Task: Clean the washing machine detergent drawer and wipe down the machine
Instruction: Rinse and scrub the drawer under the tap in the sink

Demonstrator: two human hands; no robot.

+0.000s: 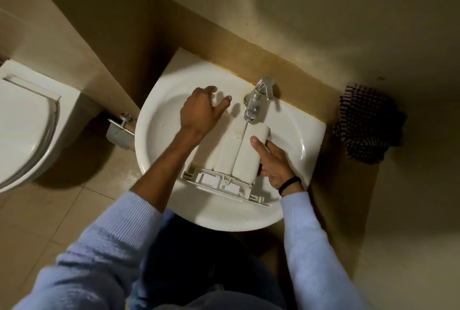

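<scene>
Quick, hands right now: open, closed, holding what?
Left hand: grips the far end of the detergent drawer.
Right hand: grips the detergent drawer's right side, thumb on top.

The detergent drawer (239, 153) lies in the washbasin (149, 120), front panel nearest, its far end under the tap (256, 100) on the far rim. The left hand (199, 113) grips its far-left end, and the right hand (273, 160) grips its right side. The toilet (25, 123) is to the left, and a cloth (366, 123) to the right.
</scene>
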